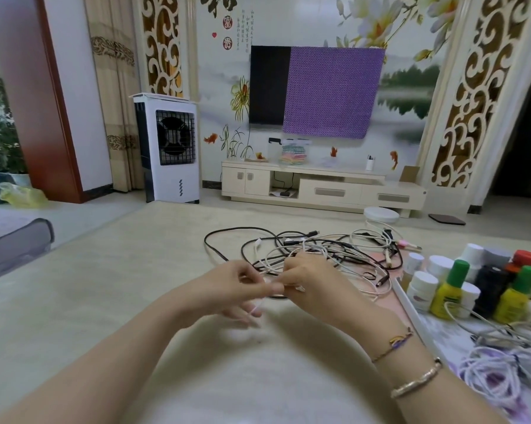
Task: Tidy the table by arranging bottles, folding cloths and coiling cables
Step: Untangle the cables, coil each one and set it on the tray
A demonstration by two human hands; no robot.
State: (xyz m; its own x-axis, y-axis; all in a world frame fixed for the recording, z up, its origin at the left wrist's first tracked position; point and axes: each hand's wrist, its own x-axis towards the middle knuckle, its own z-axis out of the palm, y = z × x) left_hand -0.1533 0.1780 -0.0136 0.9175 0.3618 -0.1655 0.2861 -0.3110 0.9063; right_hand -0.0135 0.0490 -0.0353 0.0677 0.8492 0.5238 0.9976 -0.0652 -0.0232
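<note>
Your left hand (239, 286) and your right hand (307, 286) meet in the middle of the view, fingertips touching. Both hands pinch the same thin white braided cable (265, 272). Your left thumb and first finger close on it, and a short white end of it pokes out under that hand, toward 6 o'clock. Your right fingers curl around the cable just beside the left ones. Your right wrist wears a thin gold chain bracelet (392, 344) and a gold bangle (417, 381).

From your hands the cable runs up toward 12 o'clock into a messy pile of black and white cables (313, 249). The pile lies on the pale cream surface (105, 286). One long black loop of the pile reaches out toward 11 o'clock.

At 3 o'clock stands a close bunch of small bottles. Two yellow plastic bottles with green caps (449, 287) stand at the front. Small white round jars (423, 286) stand to their left and behind them. A dark bottle with a red cap (525, 260) stands at the back.

At 4 o'clock more white cables (487, 374) lie in loose loops on a cloth with purple flowers (447, 341), well apart from your hands.
</note>
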